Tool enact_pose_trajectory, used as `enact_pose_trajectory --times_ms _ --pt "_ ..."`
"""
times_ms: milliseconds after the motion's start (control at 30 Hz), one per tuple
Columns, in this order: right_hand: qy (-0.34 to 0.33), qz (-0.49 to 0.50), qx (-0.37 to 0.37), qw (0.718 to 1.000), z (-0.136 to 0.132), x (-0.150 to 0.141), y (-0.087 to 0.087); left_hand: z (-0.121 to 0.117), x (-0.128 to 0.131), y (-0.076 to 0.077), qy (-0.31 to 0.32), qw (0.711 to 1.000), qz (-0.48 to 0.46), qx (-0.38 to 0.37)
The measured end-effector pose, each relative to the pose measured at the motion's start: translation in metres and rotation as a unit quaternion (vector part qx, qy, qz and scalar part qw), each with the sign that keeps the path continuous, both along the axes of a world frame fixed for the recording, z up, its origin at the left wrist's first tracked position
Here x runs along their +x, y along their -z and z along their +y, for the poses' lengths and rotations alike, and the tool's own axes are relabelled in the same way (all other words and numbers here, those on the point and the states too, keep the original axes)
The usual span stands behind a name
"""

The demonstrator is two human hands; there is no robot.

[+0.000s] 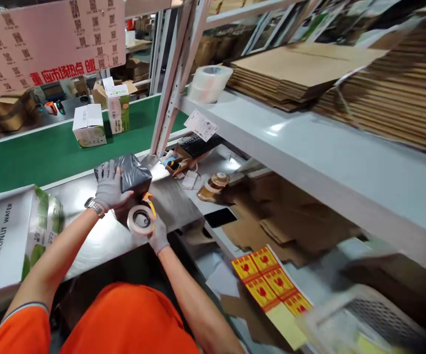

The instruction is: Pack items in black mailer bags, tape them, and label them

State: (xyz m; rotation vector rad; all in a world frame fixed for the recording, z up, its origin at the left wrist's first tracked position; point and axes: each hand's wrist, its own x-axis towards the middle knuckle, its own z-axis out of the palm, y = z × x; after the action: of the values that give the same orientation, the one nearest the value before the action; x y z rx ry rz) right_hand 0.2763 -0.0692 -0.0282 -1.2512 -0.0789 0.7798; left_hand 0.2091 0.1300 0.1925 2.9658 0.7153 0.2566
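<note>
My left hand (pixel 111 188), in a grey glove, lies with fingers stretched out over the top and near edge of a package wrapped in black plastic (pixel 135 172). The package rests on a metal worktop (pixel 98 246). My right hand (pixel 159 235), also gloved, is closed around a tape dispenser (pixel 147 198) with orange parts, carrying a roll of tape (pixel 135 222). The dispenser is close against the package's near side; whether its tape touches the package I cannot tell. A white coconut water carton (pixel 4 241) stands left of my left arm.
Beyond the worktop runs a green conveyor belt (pixel 32 157) bearing two small cartons (pixel 89 125). A shelf (pixel 309 162) on the right holds flat cardboard (pixel 309 69) and tape rolls (pixel 207 83). Below it are a bottle (pixel 213 187), a phone (pixel 220 217) and red-yellow stickers (pixel 268 278).
</note>
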Motion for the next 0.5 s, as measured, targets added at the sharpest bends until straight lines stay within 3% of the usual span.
enact_pose_trajectory --times_ms 100,233,367,500 --pt "0.092 0.027 -0.007 0.995 0.01 0.007 -0.017 -0.018 0.018 0.001 -0.033 0.999 -0.02 -0.006" --pt "0.116 0.017 -0.011 0.993 -0.003 -0.054 -0.014 -0.024 0.023 -0.002 -0.033 0.999 -0.026 -0.011" --pt "0.038 0.028 0.008 0.999 -0.008 -0.121 -0.001 -0.022 0.021 -0.003 -0.033 0.999 -0.025 -0.017" --pt "-0.058 -0.044 -0.009 0.997 0.031 -0.119 -0.009 -0.022 0.022 0.0 -0.043 0.999 -0.022 -0.019"
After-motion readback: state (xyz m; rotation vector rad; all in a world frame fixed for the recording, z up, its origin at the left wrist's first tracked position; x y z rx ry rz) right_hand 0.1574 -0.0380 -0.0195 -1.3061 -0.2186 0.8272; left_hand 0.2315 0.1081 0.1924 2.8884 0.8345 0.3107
